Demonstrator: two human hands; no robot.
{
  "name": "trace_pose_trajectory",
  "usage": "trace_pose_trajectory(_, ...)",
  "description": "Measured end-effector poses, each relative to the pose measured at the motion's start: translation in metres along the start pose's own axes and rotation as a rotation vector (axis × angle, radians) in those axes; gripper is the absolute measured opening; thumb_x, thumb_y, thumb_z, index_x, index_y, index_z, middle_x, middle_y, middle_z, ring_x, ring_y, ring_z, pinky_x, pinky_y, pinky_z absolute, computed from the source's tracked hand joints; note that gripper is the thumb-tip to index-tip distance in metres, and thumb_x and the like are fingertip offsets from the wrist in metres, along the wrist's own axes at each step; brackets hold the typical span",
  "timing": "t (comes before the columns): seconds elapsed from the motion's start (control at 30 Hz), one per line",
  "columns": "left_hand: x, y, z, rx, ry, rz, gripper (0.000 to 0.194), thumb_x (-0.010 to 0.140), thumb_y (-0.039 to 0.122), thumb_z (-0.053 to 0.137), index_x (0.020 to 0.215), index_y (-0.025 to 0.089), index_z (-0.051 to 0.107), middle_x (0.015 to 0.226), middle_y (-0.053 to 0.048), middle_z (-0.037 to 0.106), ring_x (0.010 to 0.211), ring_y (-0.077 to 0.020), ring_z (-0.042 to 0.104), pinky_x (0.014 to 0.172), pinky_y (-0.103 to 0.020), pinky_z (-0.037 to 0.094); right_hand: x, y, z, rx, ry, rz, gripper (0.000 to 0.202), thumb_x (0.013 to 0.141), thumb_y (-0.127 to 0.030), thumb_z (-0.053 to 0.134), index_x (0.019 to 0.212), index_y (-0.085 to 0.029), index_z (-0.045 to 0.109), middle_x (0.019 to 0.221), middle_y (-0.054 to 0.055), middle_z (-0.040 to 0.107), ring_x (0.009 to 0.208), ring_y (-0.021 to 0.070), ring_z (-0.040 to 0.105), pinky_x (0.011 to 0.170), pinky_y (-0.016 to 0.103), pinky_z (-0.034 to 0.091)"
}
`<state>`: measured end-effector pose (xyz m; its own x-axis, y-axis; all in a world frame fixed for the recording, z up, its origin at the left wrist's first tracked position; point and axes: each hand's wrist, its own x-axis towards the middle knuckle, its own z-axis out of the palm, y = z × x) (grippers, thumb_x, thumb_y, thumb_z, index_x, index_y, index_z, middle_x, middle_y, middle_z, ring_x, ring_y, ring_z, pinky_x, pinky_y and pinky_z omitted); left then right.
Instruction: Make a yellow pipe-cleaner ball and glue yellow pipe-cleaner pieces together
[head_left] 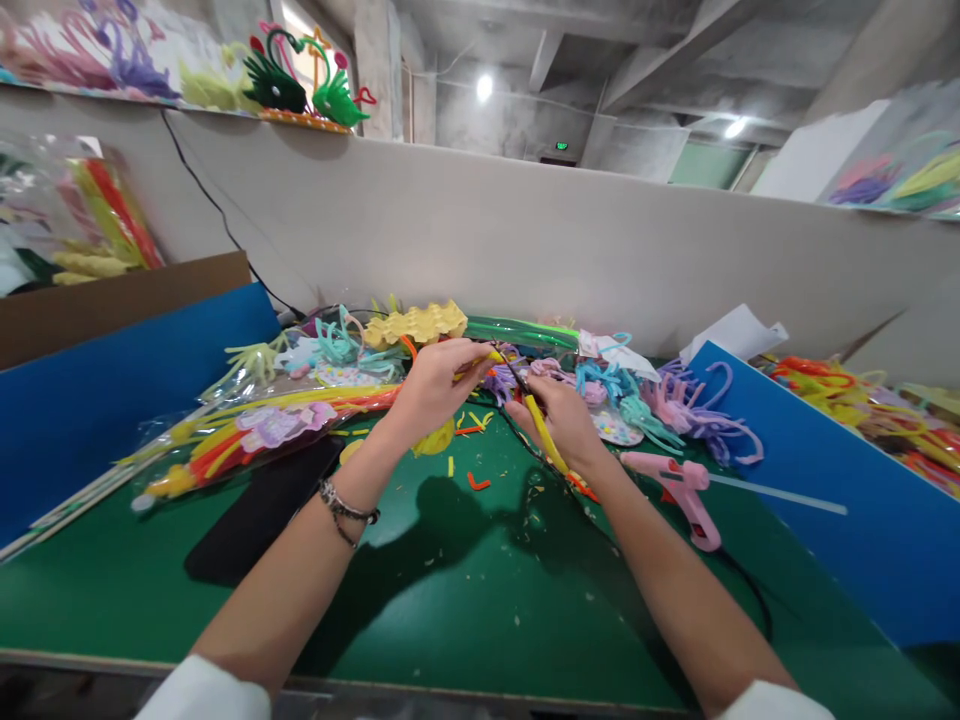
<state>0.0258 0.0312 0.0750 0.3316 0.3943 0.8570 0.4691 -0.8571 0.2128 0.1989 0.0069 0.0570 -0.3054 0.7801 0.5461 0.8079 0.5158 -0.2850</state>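
Note:
My left hand [442, 378] is closed, pinching a short yellow fuzzy strip [496, 356], likely a pipe cleaner, between thumb and fingers. My right hand [561, 415] grips a yellow-handled hand tool [546, 436] with dark, narrow jaws. The tool's tip is at the yellow strip, close to my left fingertips. Whether it is scissors or pliers I cannot tell, nor whether the jaws are closed. Beneath my hands, cut yellow and orange scraps [478, 482] lie scattered on the green tabletop [480, 600].
A pink glue gun [679, 485] with a glue stick lies right of my right hand. A black flat object [259, 510] and bagged pipe cleaners [247, 440] are on the left. Bundled pastel pipe cleaners [675, 400] line the back. Blue panels [847, 500] flank the table.

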Motion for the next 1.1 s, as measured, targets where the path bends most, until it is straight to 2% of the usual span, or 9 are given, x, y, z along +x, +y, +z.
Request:
trace_pose_trajectory(0.23, 0.001, 0.000, -0.004, 0.004, -0.070, 0.030, 0.016, 0.080, 0.012, 0.047, 0.073, 0.011, 0.062, 0.057, 0.000, 0.055, 0.050, -0.0066, 0.045, 0.047, -0.015, 0.033, -0.001, -0.005, -0.006, -0.063, 0.010, 0.032, 0.035, 0.075, -0.048, 0.042, 0.059, -0.020, 0.028, 0.057, -0.002, 0.039, 0.053, 0.0113, 0.035, 0.051, 0.024, 0.022)
trace_pose_trajectory(0.6, 0.002, 0.000, -0.003, 0.021, -0.039, 0.026, 0.014, 0.079, 0.012, 0.050, 0.069, 0.010, 0.061, 0.051, 0.004, 0.046, 0.045, -0.0054, 0.037, 0.045, -0.015, 0.030, -0.002, -0.003, 0.001, -0.050, 0.054, 0.043, 0.037, 0.073, -0.053, 0.042, 0.058, -0.021, 0.029, 0.056, -0.001, 0.039, 0.052, 0.0111, 0.033, 0.050, 0.023, 0.021)
trace_pose_trajectory(0.93, 0.000, -0.005, -0.002, 0.000, -0.024, 0.026, 0.012, 0.078, 0.013, 0.052, 0.072, 0.009, 0.062, 0.049, 0.004, 0.044, 0.044, -0.0053, 0.034, 0.043, -0.016, 0.027, 0.000, -0.002, -0.001, 0.048, 0.021, 0.076, 0.051, 0.071, -0.066, 0.035, 0.049, -0.021, 0.025, 0.044, -0.003, 0.030, 0.044, 0.0093, 0.027, 0.047, 0.024, 0.018)
trace_pose_trajectory(1.1, 0.001, -0.005, -0.004, 0.014, -0.060, 0.003, 0.014, 0.079, 0.015, 0.052, 0.071, 0.010, 0.063, 0.048, 0.005, 0.044, 0.044, -0.0056, 0.036, 0.043, -0.016, 0.027, 0.000, -0.005, -0.007, -0.008, -0.048, 0.011, 0.046, 0.073, -0.064, 0.035, 0.057, -0.020, 0.034, 0.054, -0.001, 0.042, 0.049, 0.0105, 0.033, 0.049, 0.024, 0.022)
